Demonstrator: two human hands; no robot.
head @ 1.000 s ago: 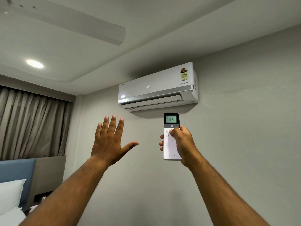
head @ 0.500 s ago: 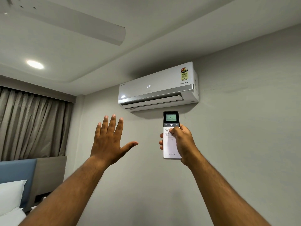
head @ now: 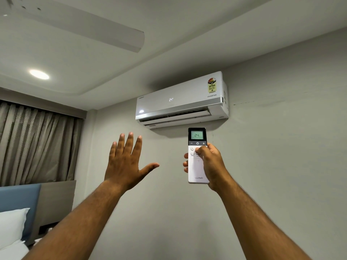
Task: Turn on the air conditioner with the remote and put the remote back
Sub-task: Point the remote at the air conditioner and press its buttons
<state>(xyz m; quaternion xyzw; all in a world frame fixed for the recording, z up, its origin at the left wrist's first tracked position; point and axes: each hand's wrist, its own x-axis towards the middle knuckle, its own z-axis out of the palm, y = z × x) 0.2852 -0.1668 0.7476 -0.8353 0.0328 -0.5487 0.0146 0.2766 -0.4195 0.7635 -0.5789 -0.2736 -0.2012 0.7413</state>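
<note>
The right hand (head: 211, 164) is raised and wrapped around a slim white plastic remote with a dark screen end (head: 197, 156), held upright; its thumb lies across the small buttons just below the power key, and fingertips show at the remote's far edge. The remote's screen reads 24. To the left of it, apart from the remote, the left hand (head: 124, 164) is lifted with fingers spread wide and thumb out, holding nothing. Just above and beyond the remote, a white wall-mounted air conditioner with a silver strip (head: 181, 101) shows 24 on its front, its lower flap tilted open. Far left of the left hand hang grey pleated curtains (head: 37, 143).
</note>
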